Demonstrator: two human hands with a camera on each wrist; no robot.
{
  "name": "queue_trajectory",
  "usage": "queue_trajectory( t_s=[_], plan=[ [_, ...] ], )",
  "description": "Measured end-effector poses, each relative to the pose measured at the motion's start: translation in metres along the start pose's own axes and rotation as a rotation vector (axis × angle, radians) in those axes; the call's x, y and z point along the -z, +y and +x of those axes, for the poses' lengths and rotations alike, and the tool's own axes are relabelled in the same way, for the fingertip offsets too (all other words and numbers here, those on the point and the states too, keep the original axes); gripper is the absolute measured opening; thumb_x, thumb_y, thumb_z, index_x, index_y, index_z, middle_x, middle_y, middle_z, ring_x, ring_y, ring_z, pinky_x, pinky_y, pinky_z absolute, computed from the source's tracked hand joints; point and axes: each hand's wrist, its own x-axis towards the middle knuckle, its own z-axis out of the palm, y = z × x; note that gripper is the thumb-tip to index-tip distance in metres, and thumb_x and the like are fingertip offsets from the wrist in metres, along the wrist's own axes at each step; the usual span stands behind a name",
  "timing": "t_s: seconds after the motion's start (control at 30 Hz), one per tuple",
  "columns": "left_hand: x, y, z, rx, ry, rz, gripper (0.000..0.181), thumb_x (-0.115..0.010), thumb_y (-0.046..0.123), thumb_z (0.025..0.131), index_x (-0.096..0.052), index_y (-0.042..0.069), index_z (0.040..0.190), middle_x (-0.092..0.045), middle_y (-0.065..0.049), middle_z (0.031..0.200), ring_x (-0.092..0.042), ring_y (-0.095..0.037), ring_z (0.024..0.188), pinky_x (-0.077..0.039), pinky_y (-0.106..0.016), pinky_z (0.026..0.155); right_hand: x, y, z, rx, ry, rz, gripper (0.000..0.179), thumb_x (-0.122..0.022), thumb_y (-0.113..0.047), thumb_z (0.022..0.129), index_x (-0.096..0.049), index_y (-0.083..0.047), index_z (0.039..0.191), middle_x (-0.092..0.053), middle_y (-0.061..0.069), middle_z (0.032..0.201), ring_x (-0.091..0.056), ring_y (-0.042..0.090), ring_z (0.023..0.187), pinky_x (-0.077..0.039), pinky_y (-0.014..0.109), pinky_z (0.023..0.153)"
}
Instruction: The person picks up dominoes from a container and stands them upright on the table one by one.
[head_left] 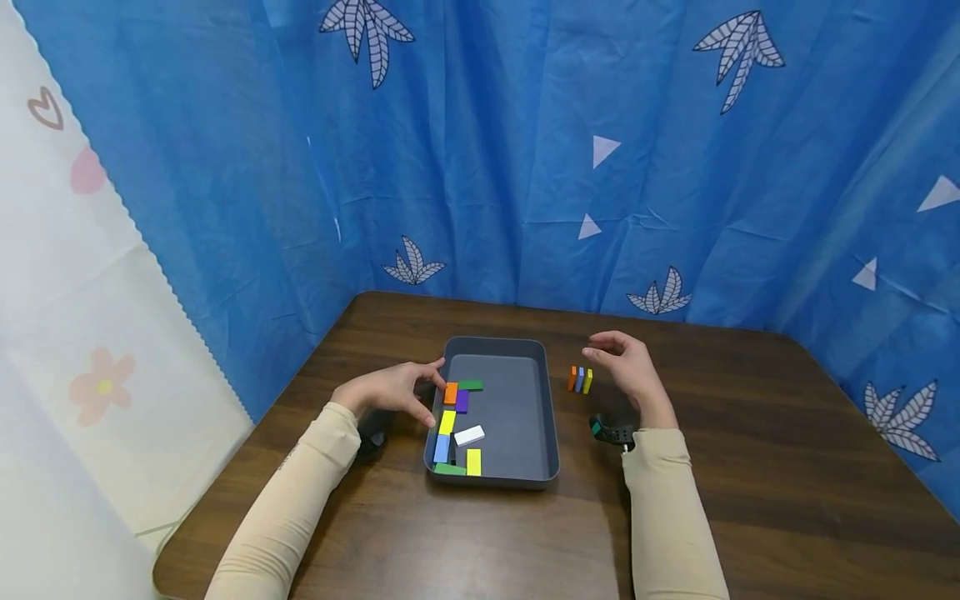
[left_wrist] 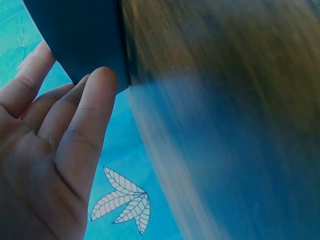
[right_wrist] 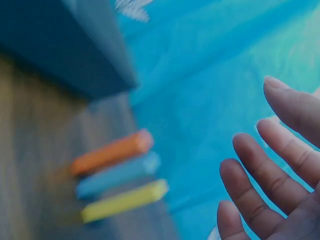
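My left hand (head_left: 393,392) is at the left wall of a dark grey tray (head_left: 491,346), thumb and index finger spread along the rim. In the left wrist view its fingers (left_wrist: 100,100) overlap the tray's outer wall. Three small domino-like blocks stand upright in a row right of the tray: orange (head_left: 573,378), blue (head_left: 580,379) and yellow (head_left: 588,381). Just to their right hovers my right hand (head_left: 628,365), fingers apart and holding nothing. In the right wrist view, the yellow block (right_wrist: 125,201) stands nearest its fingertips.
Inside the tray, several flat blocks lie along the left side, among them a white block (head_left: 469,435), a purple block (head_left: 462,402) and a green block (head_left: 450,469). A brown wooden table (head_left: 750,467) bears everything. Blue curtains (head_left: 495,167) hang behind it.
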Motion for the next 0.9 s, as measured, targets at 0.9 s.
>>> queue_trajectory(
  t_s=[0.9],
  plan=[
    [0.000, 0.003, 0.000, 0.018, 0.007, -0.006, 0.064, -0.090, 0.034, 0.073, -0.063, 0.017, 0.129, -0.020, -0.005, 0.168, -0.029, -0.037, 0.150, -0.029, -0.062, 0.118, -0.112, -0.069, 0.030, 0.186, -0.476, -0.015, 0.039, -0.071, -0.006, 0.091, -0.062, 0.003, 0.128, -0.061, 0.029, 0.128, -0.063, 0.031, 0.111, -0.056, 0.042, 0.098]
  ],
)
